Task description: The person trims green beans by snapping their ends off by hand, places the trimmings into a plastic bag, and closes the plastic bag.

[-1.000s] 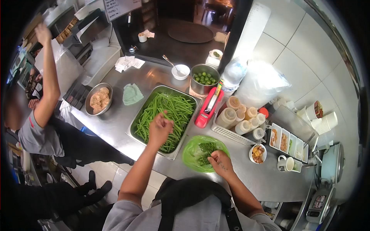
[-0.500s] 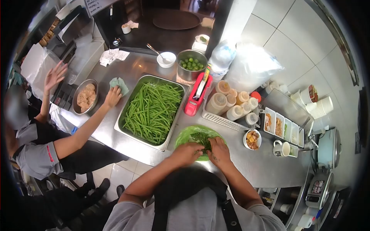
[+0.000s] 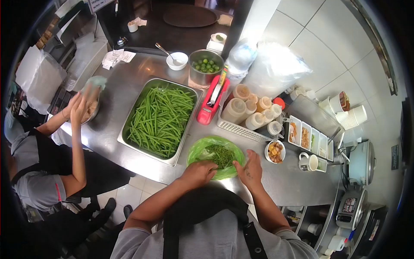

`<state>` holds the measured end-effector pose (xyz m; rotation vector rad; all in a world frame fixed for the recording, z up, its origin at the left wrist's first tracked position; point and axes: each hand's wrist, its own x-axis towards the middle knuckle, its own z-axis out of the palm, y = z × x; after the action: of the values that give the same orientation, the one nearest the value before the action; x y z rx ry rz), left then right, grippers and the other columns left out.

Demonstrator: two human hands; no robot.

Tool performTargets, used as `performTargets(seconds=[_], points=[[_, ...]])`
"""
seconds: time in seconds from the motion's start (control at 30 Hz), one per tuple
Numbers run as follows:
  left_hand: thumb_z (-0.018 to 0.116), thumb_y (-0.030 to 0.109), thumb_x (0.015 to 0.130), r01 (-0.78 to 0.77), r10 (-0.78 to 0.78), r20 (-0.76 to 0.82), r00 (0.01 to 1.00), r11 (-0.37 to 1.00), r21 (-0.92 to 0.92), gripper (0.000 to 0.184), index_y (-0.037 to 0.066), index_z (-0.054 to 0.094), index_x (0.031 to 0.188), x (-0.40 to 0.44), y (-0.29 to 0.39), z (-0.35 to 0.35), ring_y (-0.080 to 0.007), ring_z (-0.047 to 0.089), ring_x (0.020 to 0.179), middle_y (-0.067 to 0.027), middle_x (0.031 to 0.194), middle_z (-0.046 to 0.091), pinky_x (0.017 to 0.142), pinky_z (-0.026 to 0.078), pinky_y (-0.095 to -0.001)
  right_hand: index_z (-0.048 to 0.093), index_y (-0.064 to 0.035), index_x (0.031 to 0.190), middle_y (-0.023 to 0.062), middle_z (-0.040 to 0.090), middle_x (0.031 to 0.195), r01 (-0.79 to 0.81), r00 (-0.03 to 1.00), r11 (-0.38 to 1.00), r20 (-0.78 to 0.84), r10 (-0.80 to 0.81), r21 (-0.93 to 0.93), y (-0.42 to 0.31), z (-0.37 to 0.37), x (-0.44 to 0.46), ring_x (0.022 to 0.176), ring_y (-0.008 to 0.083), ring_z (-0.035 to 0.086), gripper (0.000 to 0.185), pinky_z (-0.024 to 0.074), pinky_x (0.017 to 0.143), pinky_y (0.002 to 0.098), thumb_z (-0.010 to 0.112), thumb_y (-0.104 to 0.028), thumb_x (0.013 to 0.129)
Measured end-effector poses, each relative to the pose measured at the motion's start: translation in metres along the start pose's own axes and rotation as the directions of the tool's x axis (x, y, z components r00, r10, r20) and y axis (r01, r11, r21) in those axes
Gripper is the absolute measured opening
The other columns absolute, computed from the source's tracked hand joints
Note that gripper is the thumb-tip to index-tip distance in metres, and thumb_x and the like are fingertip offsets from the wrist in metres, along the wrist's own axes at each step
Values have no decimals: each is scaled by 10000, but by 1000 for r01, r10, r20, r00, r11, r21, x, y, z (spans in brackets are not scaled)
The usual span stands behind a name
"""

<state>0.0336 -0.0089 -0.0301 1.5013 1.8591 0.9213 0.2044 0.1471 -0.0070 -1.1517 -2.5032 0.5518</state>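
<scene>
Right in front of me, a bowl-shaped holder of thin bright-green plastic (image 3: 236, 151) contains small, dark-green stringy greens (image 3: 222, 156). My left hand (image 3: 199, 172) lies at its near left edge, fingers bent and pressed together by the greens; what they pinch is hidden. At the near right edge is my right hand (image 3: 250, 170), fingers raised and apart, the thumb close to the plastic. Left of the plastic, a steel pan (image 3: 122, 137) is filled with green beans (image 3: 161, 121).
A red tape dispenser (image 3: 209, 113) and a white basket (image 3: 241, 131) of sauce bottles stand behind. To the right are a bowl of brown chunks (image 3: 276, 152) and a mug (image 3: 308, 162). A co-worker's hands (image 3: 79, 108) hold a cloth above a steel bowl at left.
My right hand has come away from the greens to the right and spread its fingers, exposing more greens. The co-worker has lifted the cloth off the counter, bringing both hands together.
</scene>
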Motion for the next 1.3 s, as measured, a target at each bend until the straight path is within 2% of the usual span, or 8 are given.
performTargets(seconds=[0.17, 0.23, 0.43, 0.5, 0.6, 0.67, 0.9, 1.3], points=[[683, 162, 869, 27, -26, -48, 998, 1000, 8, 255, 36, 678, 1091, 8, 1, -3, -341, 664, 950, -168, 1046, 678, 840, 531, -420, 602, 25, 1054, 111, 672, 957, -314, 917, 856, 364, 162, 410, 33, 36, 3, 918, 219, 644, 279, 496, 835, 338, 699, -73, 811], [687, 159, 865, 60, -60, -52, 997, 998, 4, 260, 33, 677, 1092, 6, -2, -1, -337, 668, 955, -170, 1044, 678, 843, 533, -416, 615, -4, 1053, 52, 671, 928, -534, 833, 480, 531, 156, 696, 10, 26, 8, 862, 139, 626, 253, 490, 811, 293, 653, 9, 803], [699, 154, 848, 144, -146, -114, 983, 989, -27, 281, 25, 674, 1097, -4, -2, -4, -327, 681, 949, -174, 1053, 678, 830, 544, -404, 623, -27, 1053, 27, 674, 947, -489, 861, 159, 503, -67, 858, -10, -12, 23, 834, 83, 610, 268, 477, 799, 253, 616, 56, 797], [703, 151, 843, 144, -143, -139, 980, 990, -1, 286, 22, 674, 1097, -7, -4, -6, -326, 683, 944, -175, 1054, 678, 823, 546, -403, 617, -11, 1066, 24, 673, 948, -505, 854, 196, 520, -24, 840, 12, -5, 26, 841, 111, 623, 257, 488, 818, 276, 621, 20, 812], [708, 138, 839, 156, -153, -135, 979, 988, 15, 277, 28, 675, 1091, -12, -9, -1, -327, 676, 945, -163, 1032, 681, 827, 544, -408, 615, 13, 1063, 111, 669, 973, -307, 918, 793, 384, 101, 526, 29, 6, 20, 875, 208, 631, 251, 500, 826, 345, 641, -57, 822], [712, 128, 832, 13, 1, -178, 984, 997, 78, 247, 31, 684, 1058, -15, -12, 1, -330, 664, 923, -150, 989, 681, 820, 543, -413, 610, 16, 1076, 166, 640, 980, 104, 991, 964, -104, -80, 244, 9, -1, 10, 913, 327, 626, 289, 503, 837, 412, 651, -68, 802], [720, 135, 818, 51, -4, -289, 957, 987, 155, 161, 53, 708, 955, -14, 0, -9, -326, 651, 866, -131, 894, 675, 781, 539, -419, 660, -35, 981, 141, 633, 965, 469, 862, 828, 46, -505, 308, -46, -7, 11, 908, 339, 623, 222, 500, 822, 436, 647, 25, 768], [695, 142, 823, 74, -37, -237, 971, 986, 151, 137, 46, 704, 921, 2, -9, 11, -335, 647, 854, -131, 847, 624, 756, 536, -439, 679, -65, 949, 116, 589, 961, 502, 833, 864, 257, -490, 22, -33, 22, 16, 955, 294, 575, 130, 461, 826, 414, 637, -102, 831]])
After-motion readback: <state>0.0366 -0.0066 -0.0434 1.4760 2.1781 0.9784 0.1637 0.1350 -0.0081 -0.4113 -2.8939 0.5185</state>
